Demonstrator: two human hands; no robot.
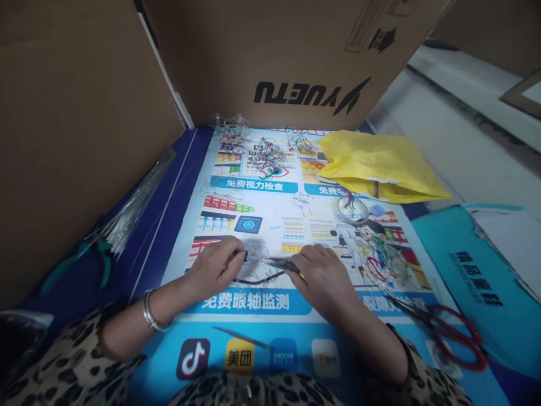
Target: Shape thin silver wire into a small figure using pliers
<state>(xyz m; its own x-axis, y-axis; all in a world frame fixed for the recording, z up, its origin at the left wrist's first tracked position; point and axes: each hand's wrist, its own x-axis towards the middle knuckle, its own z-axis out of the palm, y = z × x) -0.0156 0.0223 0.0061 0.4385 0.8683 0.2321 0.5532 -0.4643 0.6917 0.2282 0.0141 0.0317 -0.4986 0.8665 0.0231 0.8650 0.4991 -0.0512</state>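
Observation:
Near the middle of the printed sheet [325, 311], my left hand [220, 265] is closed on a small dark object [245, 255] whose kind I cannot make out. Thin wire [256, 251] loops out from it towards the right. My right hand [320, 276] is wrapped round a pair of pliers [281, 263], their metal jaws pointing left at the wire. Whether the jaws touch the wire is too small to tell. Below both hands a thin grey rod [240, 336] lies on the sheet.
Red-handled scissors [454, 332] lie at the right beside a teal folder [473, 270]. A yellow bag [380, 163] and a tape roll [352, 210] sit farther back. Wire tangles [270, 155] are scattered around. At the left are green-handled pliers [105, 265] and a wire bundle [141, 203]; cardboard [270, 56] stands behind.

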